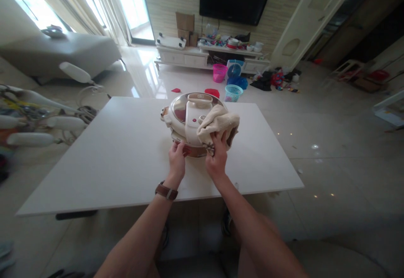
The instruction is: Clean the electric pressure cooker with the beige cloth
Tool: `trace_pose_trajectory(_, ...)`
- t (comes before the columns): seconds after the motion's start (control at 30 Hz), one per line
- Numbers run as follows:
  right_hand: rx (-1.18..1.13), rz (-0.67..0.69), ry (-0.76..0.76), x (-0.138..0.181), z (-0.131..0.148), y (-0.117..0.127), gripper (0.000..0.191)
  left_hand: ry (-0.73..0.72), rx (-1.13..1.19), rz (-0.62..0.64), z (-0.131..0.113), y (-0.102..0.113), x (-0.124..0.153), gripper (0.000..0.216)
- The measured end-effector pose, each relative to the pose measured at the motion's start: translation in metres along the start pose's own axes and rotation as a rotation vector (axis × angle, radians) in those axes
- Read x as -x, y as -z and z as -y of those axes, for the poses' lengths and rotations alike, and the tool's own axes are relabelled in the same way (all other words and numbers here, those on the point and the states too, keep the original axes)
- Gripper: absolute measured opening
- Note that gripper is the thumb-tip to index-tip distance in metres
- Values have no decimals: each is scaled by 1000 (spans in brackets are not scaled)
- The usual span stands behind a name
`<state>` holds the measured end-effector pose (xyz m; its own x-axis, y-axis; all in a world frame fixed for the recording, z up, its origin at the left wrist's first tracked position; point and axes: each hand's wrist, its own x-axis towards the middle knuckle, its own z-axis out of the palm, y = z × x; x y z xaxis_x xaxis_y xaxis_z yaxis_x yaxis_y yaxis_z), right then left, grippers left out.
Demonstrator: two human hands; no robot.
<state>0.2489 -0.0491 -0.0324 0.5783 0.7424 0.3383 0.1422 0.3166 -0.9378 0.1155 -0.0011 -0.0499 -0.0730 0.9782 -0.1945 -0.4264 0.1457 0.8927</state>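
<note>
A cream electric pressure cooker (186,120) stands on the white table, its lid on and its handle at the top. My left hand (177,156) is closed on the front left of its lower rim, thumb on top. In my right hand (217,156) is a bunched beige cloth (219,122), pressed against the right front of the lid. The cloth covers that side of the cooker, and part of its dark patterned edge shows by my fingers.
The white table (126,156) reaches out on both sides of the cooker. A lamp with white shades (75,72) is at the left. Beyond the table are a turquoise basket (233,93), a pink basket (220,72) and a cluttered TV cabinet (186,58).
</note>
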Motion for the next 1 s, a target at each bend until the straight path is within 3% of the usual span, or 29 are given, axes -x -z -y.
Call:
trace_pose_trajectory(0.1,7,-118,5,-15,-8,10,45,8,12,-16,3,-2,2,35)
trace_pose_trajectory(0.2,67,-280,-112,-44,-24,27,34,78,-1,8,6,-4,4,41)
trace_pose_trajectory(0.37,5,-473,-261,-67,-52,48,32,179,59,248,7,-12,12,53)
trace_pose_trajectory(0.43,-30,-503,-297,-67,-59,51,32,197,66,297,8,-16,16,51)
trace_pose_trajectory(0.7,-39,-489,-322,-70,-73,53,32,193,15,286,9,-27,21,40)
trace_pose_trajectory(0.83,-92,-509,-360,-73,-73,56,30,176,-1,277,3,-12,17,31)
trace_pose_trajectory(1.0,-106,-533,-390,-75,-70,62,33,111,57,150,-19,34,-5,38)
